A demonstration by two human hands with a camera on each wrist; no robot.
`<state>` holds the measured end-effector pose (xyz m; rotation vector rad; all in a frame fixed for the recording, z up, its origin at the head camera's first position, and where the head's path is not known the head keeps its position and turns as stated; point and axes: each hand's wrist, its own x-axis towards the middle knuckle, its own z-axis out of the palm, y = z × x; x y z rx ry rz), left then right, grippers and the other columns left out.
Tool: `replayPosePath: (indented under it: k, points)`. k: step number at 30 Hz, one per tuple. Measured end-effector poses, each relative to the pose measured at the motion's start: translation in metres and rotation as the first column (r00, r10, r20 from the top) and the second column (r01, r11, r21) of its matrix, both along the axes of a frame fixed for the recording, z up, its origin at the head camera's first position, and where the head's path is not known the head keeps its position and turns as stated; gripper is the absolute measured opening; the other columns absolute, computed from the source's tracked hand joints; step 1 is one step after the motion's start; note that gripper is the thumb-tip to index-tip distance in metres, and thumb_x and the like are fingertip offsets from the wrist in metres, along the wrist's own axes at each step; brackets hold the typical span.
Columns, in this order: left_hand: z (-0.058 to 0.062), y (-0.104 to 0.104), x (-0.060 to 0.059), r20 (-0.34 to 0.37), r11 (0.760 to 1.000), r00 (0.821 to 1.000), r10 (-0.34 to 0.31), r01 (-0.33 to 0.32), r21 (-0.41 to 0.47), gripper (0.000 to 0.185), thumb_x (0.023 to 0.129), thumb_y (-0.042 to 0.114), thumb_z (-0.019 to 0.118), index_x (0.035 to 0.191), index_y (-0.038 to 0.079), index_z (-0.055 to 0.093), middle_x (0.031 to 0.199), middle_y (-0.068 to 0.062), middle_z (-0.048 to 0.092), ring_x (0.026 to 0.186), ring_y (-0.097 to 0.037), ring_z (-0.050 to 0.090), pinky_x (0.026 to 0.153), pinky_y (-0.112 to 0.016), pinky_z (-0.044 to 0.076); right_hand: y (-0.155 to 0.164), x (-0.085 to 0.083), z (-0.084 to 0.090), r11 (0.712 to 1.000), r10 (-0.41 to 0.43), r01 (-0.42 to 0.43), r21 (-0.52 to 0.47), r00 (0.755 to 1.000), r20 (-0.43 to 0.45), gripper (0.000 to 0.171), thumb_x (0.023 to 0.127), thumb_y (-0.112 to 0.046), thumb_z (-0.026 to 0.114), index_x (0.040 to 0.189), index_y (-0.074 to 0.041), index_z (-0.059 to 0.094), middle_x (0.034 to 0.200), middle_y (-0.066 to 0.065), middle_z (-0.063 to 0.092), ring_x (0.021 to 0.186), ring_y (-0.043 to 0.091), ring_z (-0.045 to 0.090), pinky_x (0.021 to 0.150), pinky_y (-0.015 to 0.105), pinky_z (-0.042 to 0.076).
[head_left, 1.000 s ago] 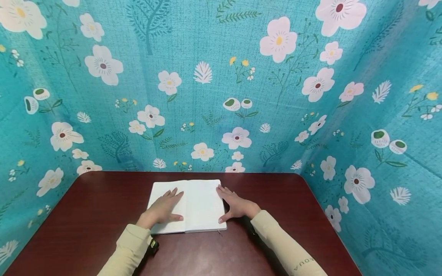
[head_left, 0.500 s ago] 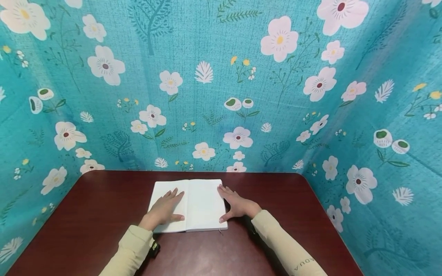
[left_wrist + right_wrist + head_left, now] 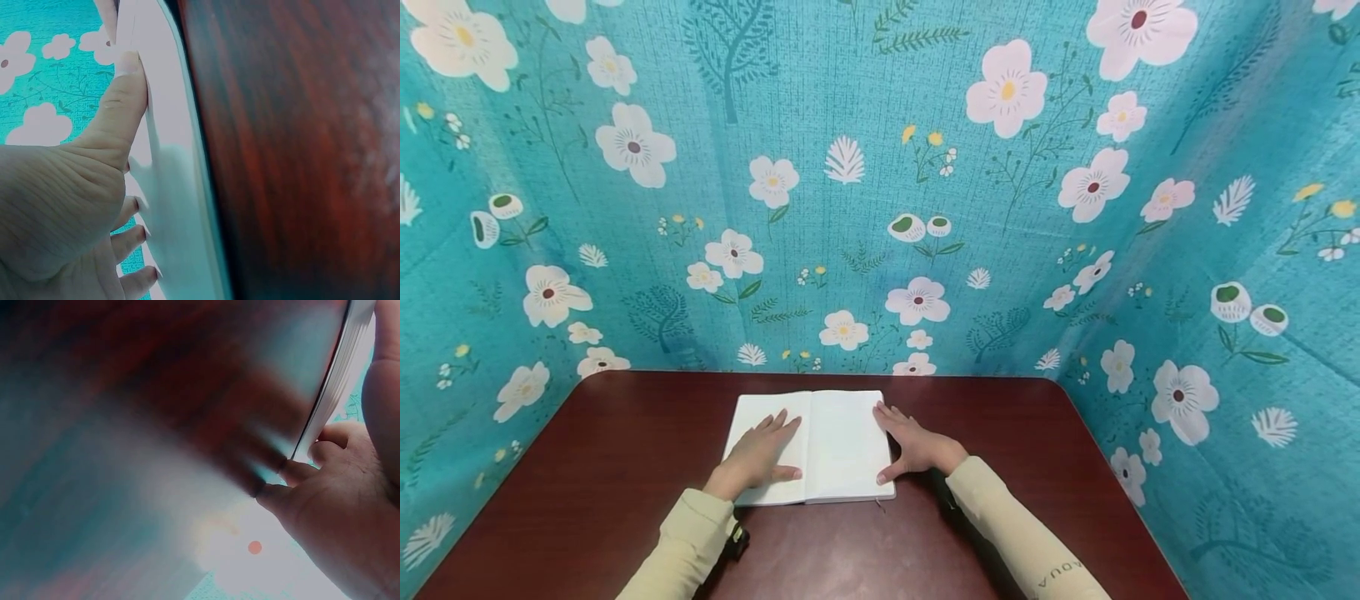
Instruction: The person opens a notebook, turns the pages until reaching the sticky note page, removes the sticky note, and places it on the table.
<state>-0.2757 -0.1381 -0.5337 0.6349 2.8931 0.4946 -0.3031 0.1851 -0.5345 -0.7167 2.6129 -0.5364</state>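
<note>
Nearest first, from the bottom edge of the frame upward. Two pale sleeves: the left sleeve (image 3: 681,542) entering at lower left, cuff folded back; the right sleeve (image 3: 1022,525) entering at lower right, dark lettering along its forearm. One dark device (image 3: 737,540), small, at the left wrist, lower left of centre. One surface (image 3: 812,550), dark reddish brown, glossy, rounded at its far corners, spanning the lower part of the frame. One ribbon end (image 3: 880,503), thin, protruding at the book's near edge, lower centre. One left hand (image 3: 756,454), laid flat on the left page, fingers extended toward the upper right, thumb spread toward the central fold. One right hand (image 3: 916,442), at the right edge of the right page, fingers outstretched and thumb held apart, fingertips and thumb tip touching the margin. One book (image 3: 846,446), white pages, lying open on the surface at lower centre, between and under the hands. One cloth backdrop (image 3: 850,100), turquoise, printed with white and pink flowers, leaves and trees, filling the upper frame and both sides.
</note>
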Motion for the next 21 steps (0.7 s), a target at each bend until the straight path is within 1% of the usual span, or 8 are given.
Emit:
replayPosePath:
  k: [13,21]
  points:
    - [0.002,0.0022,0.0027,0.005,1.0,1.0,0.023,-0.023,0.004,0.092,0.08,0.039,0.085,0.153,0.0,0.042,0.16,-0.03,0.032,0.146,-0.052,0.032,0.115,-0.067,0.03,0.0009,0.0011,0.0009,1.0,0.0,0.0,0.0,1.0,-0.002,0.128,0.072,-0.056,0.086,0.164,-0.01,0.011,0.172,0.009,0.008,0.158,0.034,0.006,0.124,0.057,0.016]
    - [0.0,0.0009,0.0016,-0.006,1.0,1.0,0.012,-0.012,-0.002,0.092,0.081,0.04,0.084,0.153,0.0,0.042,0.16,-0.029,0.032,0.146,-0.052,0.032,0.113,-0.068,0.031,0.001,0.001,0.0014,1.0,0.01,-0.01,-0.002,1.0,-0.01,0.126,0.074,-0.056,0.085,0.164,-0.009,0.01,0.172,0.009,0.007,0.158,0.034,0.005,0.125,0.057,0.016]
